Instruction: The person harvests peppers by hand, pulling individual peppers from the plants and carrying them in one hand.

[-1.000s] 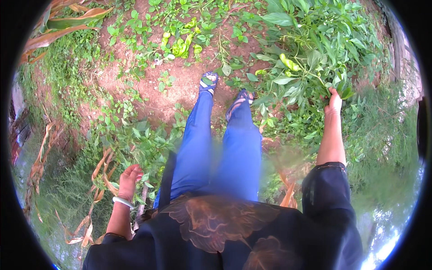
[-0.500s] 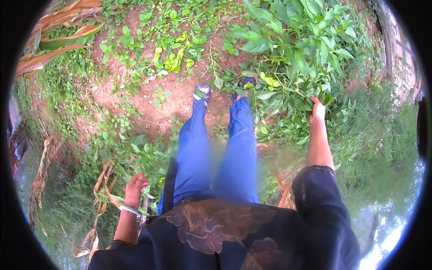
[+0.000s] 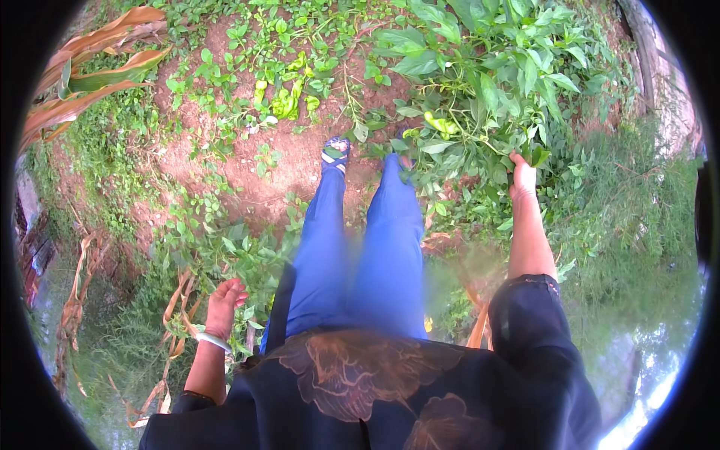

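In the right part of the frame, the right hand (image 3: 523,174) is at the lower edge of a leafy plant (image 3: 487,86), which fills much of the upper right. Its fingers are closed around some green leaves or a stem of this plant, and a few leaves stick out just beside the fingers; which exact part is inside the grasp is hidden. On the same plant, to the left of this hand and a little higher, hangs a yellow-green pepper cluster (image 3: 441,124), apart from the hand.

The left hand (image 3: 223,304) is in the lower left, well apart from the right one. Its fingers are loosely bent, and I cannot tell if something is between them. It is near green leaves, and a pale bracelet (image 3: 214,342) is around the wrist.

At the upper middle, a small group of light-green peppers (image 3: 286,103) lies among low plants on the reddish soil (image 3: 255,184). Below them is a strapped sandal (image 3: 336,154) on the left foot; the right foot is partly covered by leaves. Blue trousers (image 3: 322,259) go down the middle to a dark top (image 3: 480,390) with a brown flower pattern. Dry, brown long leaves (image 3: 97,88) are in the upper left.
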A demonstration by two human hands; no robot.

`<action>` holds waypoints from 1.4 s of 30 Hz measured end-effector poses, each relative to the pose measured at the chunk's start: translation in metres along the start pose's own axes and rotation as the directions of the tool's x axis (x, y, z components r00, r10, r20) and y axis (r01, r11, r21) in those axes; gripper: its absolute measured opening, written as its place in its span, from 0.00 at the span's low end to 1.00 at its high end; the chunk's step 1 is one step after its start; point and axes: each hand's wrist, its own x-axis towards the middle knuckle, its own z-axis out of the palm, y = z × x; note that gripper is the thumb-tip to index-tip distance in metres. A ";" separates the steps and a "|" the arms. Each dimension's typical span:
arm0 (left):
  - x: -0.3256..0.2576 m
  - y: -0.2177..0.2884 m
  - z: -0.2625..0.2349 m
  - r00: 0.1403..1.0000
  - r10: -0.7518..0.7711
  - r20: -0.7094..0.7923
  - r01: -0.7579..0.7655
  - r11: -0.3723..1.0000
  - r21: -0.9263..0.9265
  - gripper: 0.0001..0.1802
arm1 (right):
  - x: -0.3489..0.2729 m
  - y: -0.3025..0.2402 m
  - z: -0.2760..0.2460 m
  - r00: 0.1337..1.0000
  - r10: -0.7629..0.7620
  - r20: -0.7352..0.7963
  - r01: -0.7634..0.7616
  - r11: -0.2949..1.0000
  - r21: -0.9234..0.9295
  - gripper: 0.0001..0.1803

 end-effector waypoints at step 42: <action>-0.017 0.127 0.075 0.927 0.310 0.211 -0.370 0.848 0.380 0.14 | -0.229 0.222 -0.093 0.991 0.042 -0.129 -0.079 0.950 -0.303 0.21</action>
